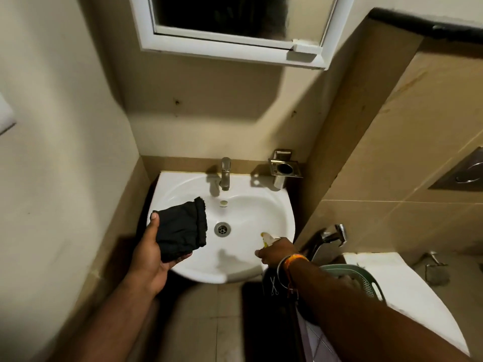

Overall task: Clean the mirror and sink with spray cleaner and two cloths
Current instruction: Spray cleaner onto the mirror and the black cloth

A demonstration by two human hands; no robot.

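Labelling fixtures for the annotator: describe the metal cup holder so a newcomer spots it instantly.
Start at the white sink under the mirror. Behind its back rim, right of the faucet, a steel cup holder is fixed to the wall. It is the only square bracket there, with a round dark opening on top.

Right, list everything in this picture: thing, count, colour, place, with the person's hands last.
sink: one, white, centre, against the wall
tap: one, metal, back rim of the sink
drain: one, metal, bottom of the basin
holder: one, metal, on the wall right of the tap
mirror: one, white-framed, above the sink
basket: one, green, right of the sink
cloth: one, black, over the sink's left side
spray bottle: one, yellowish nozzle showing, over the sink's right side
left hand: holds the cloth
right hand: grips the spray bottle
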